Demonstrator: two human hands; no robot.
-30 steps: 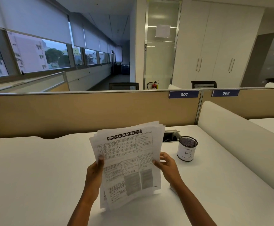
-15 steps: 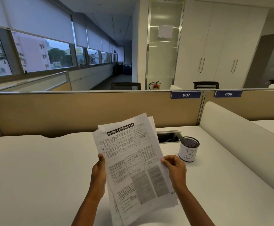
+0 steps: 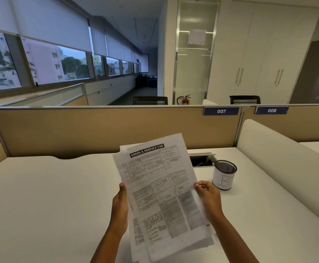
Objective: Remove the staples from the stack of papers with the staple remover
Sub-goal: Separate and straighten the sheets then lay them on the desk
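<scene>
Head view. The stack of papers [image 3: 160, 186] is held up in front of the person over the white desk [image 3: 50, 196], at the middle of the frame. The top sheet is a printed form headed "GOODS & SERVICE TAX". The stack sits askew, with the heading rising toward the right. The sheets are not squared, and the edges of lower pages show past the top sheet at the upper left and along the bottom. Whether the bottom edge touches the desk cannot be told.

The left hand [image 3: 119, 209] grips the left edge of the stack, thumb laid on the front of the top sheet. Its fingers are hidden behind the paper. The right hand [image 3: 210, 198] pinches the right edge at about the same height, fingers curled in toward the sheet.

A mesh pen cup [image 3: 224, 175] wrapped in paper marked "B" stands on the desk just right of the right hand, apart from the stack. A cable opening [image 3: 202, 160] lies in the desk behind it. A tan partition [image 3: 97, 128] bounds the far side of the desk and carries labels "007" [image 3: 221, 111] and "008" [image 3: 271, 110].
</scene>
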